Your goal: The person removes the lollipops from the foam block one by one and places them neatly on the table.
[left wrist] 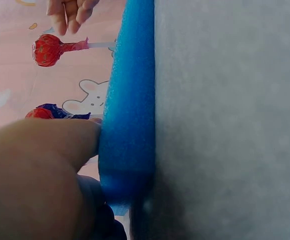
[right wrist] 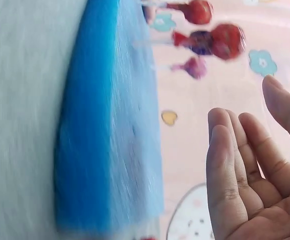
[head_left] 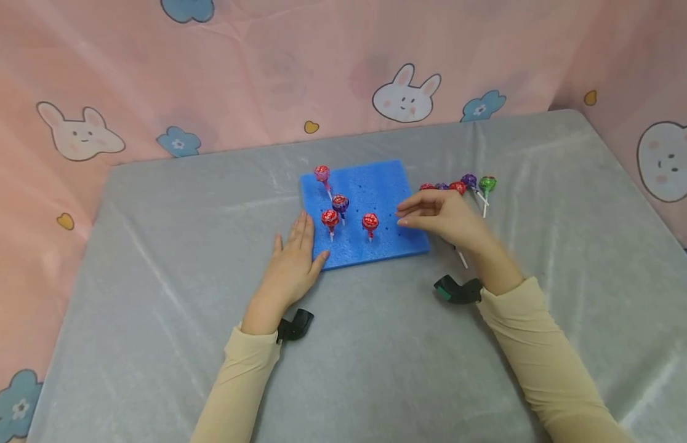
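A blue foam board (head_left: 385, 178) dotted with small holes lies on the table. Several wrapped lollipops stand stick-down in it: a pink one (head_left: 321, 173) at the back left, a purple-and-red one (head_left: 340, 203), a red one (head_left: 329, 218) and another red one (head_left: 370, 222) nearer the middle. My left hand (head_left: 288, 271) rests along the board's left edge, fingers straight, thumb touching its front left corner. Over the board's right side hovers my right hand (head_left: 445, 218), holding nothing; in the right wrist view its fingers (right wrist: 222, 170) are extended and apart from the thumb.
Right of the board, partly behind my right hand, lie loose lollipops, among them a purple one (head_left: 469, 181) and a green one (head_left: 488, 183). A white stick (head_left: 461, 257) shows below that hand. Grey cloth covers the table (head_left: 377, 344); a pink printed curtain (head_left: 299, 74) hangs behind.
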`<state>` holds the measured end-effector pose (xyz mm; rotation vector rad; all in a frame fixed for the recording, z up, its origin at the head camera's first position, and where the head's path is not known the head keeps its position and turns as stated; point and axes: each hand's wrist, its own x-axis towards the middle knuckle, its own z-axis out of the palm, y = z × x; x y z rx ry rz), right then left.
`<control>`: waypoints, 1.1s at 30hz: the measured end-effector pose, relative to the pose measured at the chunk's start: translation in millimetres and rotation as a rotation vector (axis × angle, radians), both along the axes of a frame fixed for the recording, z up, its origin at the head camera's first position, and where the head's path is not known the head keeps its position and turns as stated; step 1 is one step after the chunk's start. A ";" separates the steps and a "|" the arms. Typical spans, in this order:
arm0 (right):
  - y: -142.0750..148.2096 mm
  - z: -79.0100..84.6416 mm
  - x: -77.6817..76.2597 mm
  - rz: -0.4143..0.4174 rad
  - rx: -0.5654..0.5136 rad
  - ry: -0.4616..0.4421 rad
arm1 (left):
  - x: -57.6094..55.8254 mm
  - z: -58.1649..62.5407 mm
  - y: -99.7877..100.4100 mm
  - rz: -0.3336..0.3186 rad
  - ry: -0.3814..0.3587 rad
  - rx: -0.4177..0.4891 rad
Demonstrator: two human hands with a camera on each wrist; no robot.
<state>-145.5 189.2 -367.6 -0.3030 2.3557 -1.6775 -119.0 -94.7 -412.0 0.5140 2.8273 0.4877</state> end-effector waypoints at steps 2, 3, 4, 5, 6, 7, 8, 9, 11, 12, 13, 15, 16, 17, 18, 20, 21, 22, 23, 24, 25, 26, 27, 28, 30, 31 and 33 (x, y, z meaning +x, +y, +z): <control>-5.0 -4.1 0.6 0.020 -0.014 -0.005 | 0.5 -0.4 0.7 -0.003 -0.002 -0.002; -7.2 -6.7 1.0 0.028 -0.026 -0.007 | 0.8 -0.5 1.1 -0.004 -0.003 -0.004; -9.1 -9.6 1.4 0.038 -0.048 -0.004 | 1.0 -0.7 1.3 -0.006 -0.002 -0.005; -10.5 -12.2 2.0 0.045 -0.065 0.004 | 1.1 -0.8 1.6 -0.006 -0.001 -0.005; -12.1 -14.3 2.6 0.048 -0.080 0.013 | 1.3 -0.7 1.7 -0.007 -0.002 -0.005; -13.5 -16.4 3.3 0.047 -0.097 0.020 | 1.4 -0.7 1.8 -0.006 -0.001 -0.004; -15.0 -18.3 3.8 0.042 -0.112 0.028 | 1.5 -0.8 2.0 -0.006 -0.001 -0.003; -16.4 -20.0 4.1 0.032 -0.123 0.034 | 1.6 -0.9 2.0 -0.006 0.000 -0.004; -19.6 -22.4 5.3 0.007 -0.144 0.037 | 1.9 -0.7 2.2 -0.007 0.001 0.000; -21.4 -23.5 5.9 -0.006 -0.158 0.036 | 2.0 -0.6 2.2 -0.008 0.001 0.002; -23.0 -24.9 6.4 -0.018 -0.171 0.032 | 2.1 -0.6 2.2 -0.008 -0.001 0.005; -26.6 -28.3 6.8 -0.037 -0.206 0.019 | 2.2 -0.4 2.0 -0.007 -0.004 0.010; -28.4 -29.9 7.3 -0.041 -0.227 0.010 | 2.2 -0.2 1.9 -0.008 -0.003 0.012; -30.0 -32.0 7.4 -0.043 -0.246 0.002 | 2.1 0.0 1.8 -0.008 -0.004 0.012; -31.3 -34.2 7.5 -0.046 -0.257 -0.003 | 1.9 0.4 1.7 -0.007 -0.006 0.013; -33.6 -38.4 7.5 -0.046 -0.285 -0.009 | 1.6 1.0 1.4 -0.008 -0.004 0.015; -34.6 -40.0 7.7 -0.045 -0.296 -0.010 | 1.4 1.3 1.2 -0.008 -0.003 0.015; -35.5 -41.4 7.8 -0.041 -0.300 -0.010 | 1.3 1.7 1.0 -0.007 -0.003 0.015; -36.4 -42.5 7.8 -0.039 -0.304 -0.010 | 1.1 2.1 0.8 -0.006 -0.004 0.015; -37.4 -43.2 7.9 -0.040 -0.301 -0.007 | 1.0 2.4 0.6 -0.005 -0.006 0.013; -38.3 -43.6 8.0 -0.039 -0.298 -0.005 | 0.8 2.6 0.4 -0.005 -0.005 0.012; -39.1 -43.8 8.1 -0.039 -0.285 -0.003 | 0.7 2.9 0.2 -0.004 -0.007 0.012; -39.8 -43.4 8.4 -0.038 -0.269 0.000 | 0.7 3.1 0.1 -0.003 -0.009 0.009; -40.5 -43.0 8.7 -0.035 -0.255 0.000 | 0.6 3.3 0.1 -0.003 -0.011 0.010; -41.1 -42.6 9.1 -0.026 -0.226 0.007 | 0.6 3.2 0.0 -0.002 -0.011 0.010; -41.3 -42.2 9.3 -0.018 -0.210 0.012 | 0.5 3.2 0.1 -0.002 -0.011 0.011; -41.8 -41.9 9.6 -0.005 -0.188 0.023 | 0.7 3.1 0.2 -0.002 -0.010 0.012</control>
